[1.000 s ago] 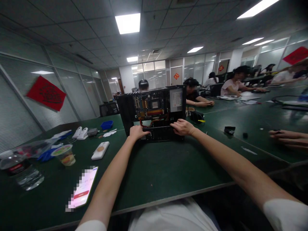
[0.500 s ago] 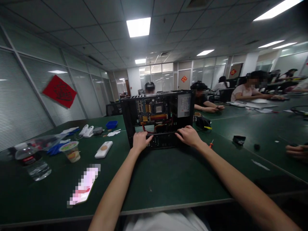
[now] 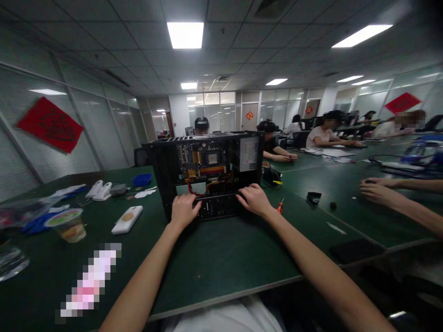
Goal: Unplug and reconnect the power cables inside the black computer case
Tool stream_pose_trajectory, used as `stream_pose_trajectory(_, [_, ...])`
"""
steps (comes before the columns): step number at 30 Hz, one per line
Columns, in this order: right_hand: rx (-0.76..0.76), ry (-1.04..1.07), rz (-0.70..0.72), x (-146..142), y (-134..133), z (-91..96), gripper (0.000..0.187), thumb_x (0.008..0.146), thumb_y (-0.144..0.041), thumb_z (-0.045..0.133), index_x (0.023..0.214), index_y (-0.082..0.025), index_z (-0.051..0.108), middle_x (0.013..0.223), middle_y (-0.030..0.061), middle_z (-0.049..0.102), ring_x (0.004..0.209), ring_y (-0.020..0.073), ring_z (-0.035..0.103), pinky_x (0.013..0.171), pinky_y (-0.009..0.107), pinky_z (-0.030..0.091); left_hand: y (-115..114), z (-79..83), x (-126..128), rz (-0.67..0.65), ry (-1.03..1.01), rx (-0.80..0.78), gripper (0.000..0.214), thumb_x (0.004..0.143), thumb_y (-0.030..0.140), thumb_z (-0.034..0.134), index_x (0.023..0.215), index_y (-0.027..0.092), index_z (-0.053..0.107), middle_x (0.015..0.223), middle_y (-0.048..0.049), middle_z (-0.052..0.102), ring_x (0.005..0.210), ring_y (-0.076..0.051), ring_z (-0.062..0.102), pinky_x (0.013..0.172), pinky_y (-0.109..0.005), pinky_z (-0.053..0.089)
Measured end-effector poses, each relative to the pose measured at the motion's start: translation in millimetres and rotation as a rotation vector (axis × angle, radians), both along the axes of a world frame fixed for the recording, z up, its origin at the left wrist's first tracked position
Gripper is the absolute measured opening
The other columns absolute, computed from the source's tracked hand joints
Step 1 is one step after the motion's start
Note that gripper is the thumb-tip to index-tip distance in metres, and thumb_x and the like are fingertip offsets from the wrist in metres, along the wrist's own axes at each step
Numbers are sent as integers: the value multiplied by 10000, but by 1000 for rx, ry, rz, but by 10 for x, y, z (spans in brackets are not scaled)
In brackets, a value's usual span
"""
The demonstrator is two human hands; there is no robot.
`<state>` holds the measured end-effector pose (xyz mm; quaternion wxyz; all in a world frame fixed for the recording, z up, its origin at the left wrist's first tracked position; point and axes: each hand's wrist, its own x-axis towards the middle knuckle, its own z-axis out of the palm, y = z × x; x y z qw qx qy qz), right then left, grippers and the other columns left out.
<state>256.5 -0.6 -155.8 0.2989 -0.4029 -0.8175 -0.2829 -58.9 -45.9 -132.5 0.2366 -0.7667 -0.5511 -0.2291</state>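
Observation:
A black computer case (image 3: pixel 218 207) stands upright on the green table, its open side toward me. Inside it show a motherboard (image 3: pixel 188 157), loose wires and a silver power supply (image 3: pixel 248 154) at the upper right. My left hand (image 3: pixel 183 211) is closed over the lower rail near the left corner, thumb pointing inward along it. Farther right on that same rail, my right hand (image 3: pixel 255 201) grips with its fingers over the edge. The fingertips of both hands are partly hidden inside the case.
An orange screwdriver (image 3: pixel 280 206) lies right of the case. At left are a white power bank (image 3: pixel 127 220), a plastic cup (image 3: pixel 67 226), a bottle (image 3: pixel 12 260), a blurred pink item (image 3: pixel 90 281) and a blue tray (image 3: pixel 142 180). A co-worker's hands (image 3: pixel 380 191) rest at right.
My view has turned right, so the scene sits farther left and more of the co-worker's arms shows. Both hands keep their hold on the case, which looks unmoved on the table.

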Motion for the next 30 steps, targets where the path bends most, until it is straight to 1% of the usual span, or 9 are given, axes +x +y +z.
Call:
stream_pose_trajectory(5, [22, -27, 2, 7, 7, -1, 324, 1009, -353, 460, 1031, -130, 695, 906, 107, 735, 823, 214, 647, 945, 368, 377, 27, -21, -19, -28, -22, 20, 262, 953, 390, 490, 961, 195, 666, 962, -100, 714, 919, -289, 631, 810, -409, 403])
stream_pose_trajectory(11, [8, -36, 16, 36, 1, -20, 329, 982, -391, 514, 1070, -127, 691, 938, 132, 738, 853, 245, 656, 950, 399, 400, -5, 7, -4, -32, -29, -9, 262, 933, 409, 519, 941, 189, 663, 973, -103, 715, 932, -293, 629, 807, -416, 409])
stream_pose_trajectory(15, [-14, 21, 8, 21, -28, -38, 355, 987, -421, 503, 1046, -130, 699, 937, 143, 741, 859, 256, 667, 959, 421, 410, -14, 15, 0, -39, -21, -21, 270, 935, 413, 511, 960, 189, 661, 981, -100, 711, 937, -287, 628, 818, -422, 415])
stream_pose_trajectory(18, [-57, 111, 46, -73, -68, -4, 328, 990, -395, 501, 1079, -142, 691, 1025, 149, 737, 929, 266, 668, 966, 447, 431, -22, 12, 4, -26, -22, -23, 265, 941, 398, 497, 956, 187, 657, 976, -99, 711, 934, -281, 624, 822, -423, 415])
stream_pose_trajectory(22, [-187, 233, 225, -402, -72, 212, 330, 980, -353, 522, 1230, -170, 634, 1288, 146, 651, 1195, 260, 600, 996, 411, 480, -33, 3, 3, -18, -22, -10, 254, 948, 381, 483, 947, 191, 651, 980, -96, 710, 937, -273, 619, 823, -413, 407])
stream_pose_trajectory(25, [-355, 217, 367, -789, 9, 494, 384, 964, -336, 542, 1309, -176, 601, 1346, 126, 636, 1231, 243, 599, 1031, 385, 469, -34, -2, -6, -25, -16, -1, 243, 947, 377, 489, 978, 200, 652, 986, -84, 709, 939, -269, 615, 819, -404, 397])
stream_pose_trajectory(27, [-488, 139, 338, -1068, 99, 686, 418, 967, -347, 526, 1337, -167, 594, 1341, 127, 649, 1201, 249, 624, 1011, 360, 467, -32, -3, -11, -20, -7, 5, 240, 949, 372, 487, 1005, 208, 652, 1000, -82, 709, 945, -268, 614, 815, -400, 392])
stream_pose_trajectory(29, [-626, 29, 220, -1327, 194, 828, 443, 960, -371, 516, 1336, -157, 612, 1320, 154, 662, 1178, 280, 640, 957, 358, 479, -27, -3, -15, -6, 8, 4, 239, 954, 366, 479, 1001, 209, 652, 1011, -87, 708, 953, -268, 614, 812, -397, 390])
stream_pose_trajectory(30, [-679, -8, 178, -1442, 237, 870, 432, 941, -370, 535, 1289, -142, 653, 1268, 173, 689, 1135, 300, 662, 911, 360, 492, -25, -3, -16, 3, 17, 2, 237, 956, 364, 475, 990, 208, 651, 1011, -90, 707, 955, -268, 615, 811, -396, 391])
